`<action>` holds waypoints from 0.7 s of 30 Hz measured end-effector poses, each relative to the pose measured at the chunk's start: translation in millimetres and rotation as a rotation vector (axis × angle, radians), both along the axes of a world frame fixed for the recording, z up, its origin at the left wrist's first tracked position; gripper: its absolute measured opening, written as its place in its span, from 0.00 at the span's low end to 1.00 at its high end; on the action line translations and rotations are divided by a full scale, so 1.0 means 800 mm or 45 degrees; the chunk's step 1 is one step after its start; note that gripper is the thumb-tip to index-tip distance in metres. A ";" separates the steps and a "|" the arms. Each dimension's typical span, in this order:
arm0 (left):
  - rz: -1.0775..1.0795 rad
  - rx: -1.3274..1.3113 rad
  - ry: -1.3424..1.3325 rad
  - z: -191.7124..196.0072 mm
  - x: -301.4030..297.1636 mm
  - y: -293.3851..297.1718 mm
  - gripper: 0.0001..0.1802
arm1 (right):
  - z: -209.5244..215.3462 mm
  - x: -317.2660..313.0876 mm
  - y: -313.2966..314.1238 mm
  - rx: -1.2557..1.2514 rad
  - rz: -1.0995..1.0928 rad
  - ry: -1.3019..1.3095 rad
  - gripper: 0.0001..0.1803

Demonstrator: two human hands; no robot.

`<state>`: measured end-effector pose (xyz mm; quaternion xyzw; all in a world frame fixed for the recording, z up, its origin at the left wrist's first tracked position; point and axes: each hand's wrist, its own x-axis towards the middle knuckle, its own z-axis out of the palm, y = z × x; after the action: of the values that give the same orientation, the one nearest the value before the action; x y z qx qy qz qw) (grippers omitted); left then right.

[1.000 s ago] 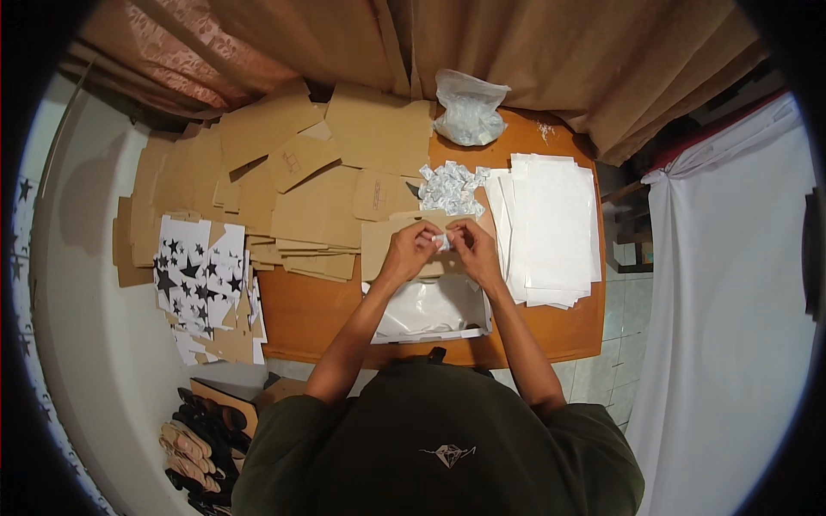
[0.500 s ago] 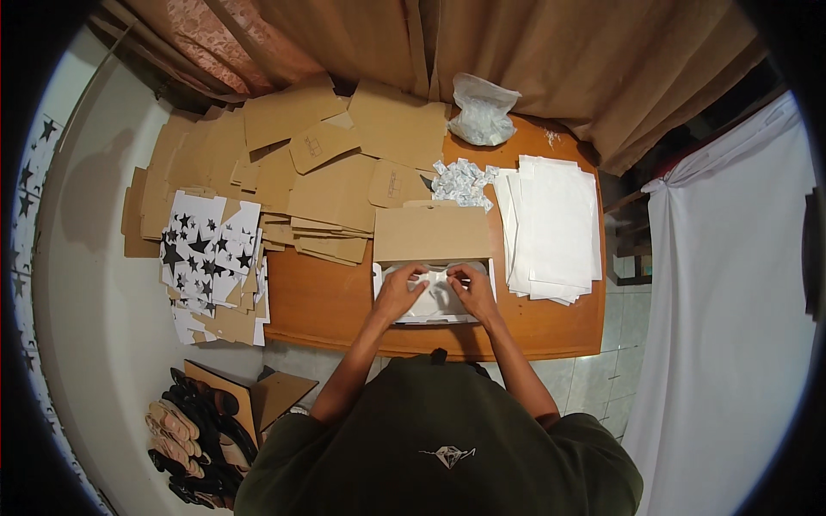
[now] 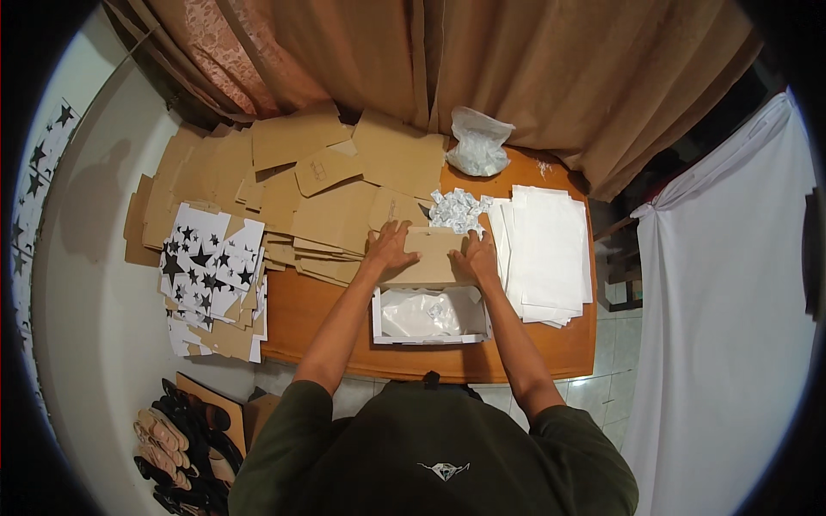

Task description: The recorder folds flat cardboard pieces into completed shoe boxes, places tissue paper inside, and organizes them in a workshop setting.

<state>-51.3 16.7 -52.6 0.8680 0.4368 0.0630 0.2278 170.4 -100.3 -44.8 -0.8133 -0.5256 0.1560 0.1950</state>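
A shoebox-like carton (image 3: 379, 328), white outside, stands at the table's near edge with its brown lid (image 3: 423, 268) swung up and back. Inside lies white wrapping paper (image 3: 404, 314), with a small pale sachet (image 3: 440, 315) on top. My left hand (image 3: 392, 249) grips the lid's left side, thumb on the brown inner face. On the lid's right side sits my right hand (image 3: 477, 256), thumb likewise inward and fingers over the edge. Parts of the fingers are hard to make out.
Behind the lid lies a heap of small sachets (image 3: 458, 209), near a clear plastic bag (image 3: 478, 150). White paper sheets (image 3: 551, 249) are stacked right. Flat brown cardboard (image 3: 335, 219) covers the back left, beside star-printed cardboard (image 3: 206, 258). Sandals (image 3: 172, 447) sit low left.
Both hands have moved from inside the box up to the lid's two sides. The wrapping paper and sachet are now uncovered, and the lid is tilted differently. The whole view has shifted slightly.
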 end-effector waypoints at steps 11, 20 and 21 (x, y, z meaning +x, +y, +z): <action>0.043 -0.163 0.194 0.035 0.009 0.011 0.66 | -0.010 0.025 0.012 0.256 -0.157 0.329 0.49; -0.050 0.146 -0.268 0.106 -0.023 -0.040 0.27 | 0.079 0.035 -0.027 0.151 -0.059 0.269 0.27; -0.044 0.179 -0.318 0.114 -0.028 -0.052 0.22 | 0.094 0.028 -0.037 0.144 -0.056 0.272 0.27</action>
<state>-73.3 -25.2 38.7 0.8746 0.3845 0.1969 0.2201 192.4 -130.2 30.6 -0.7910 -0.4918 0.2076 0.2989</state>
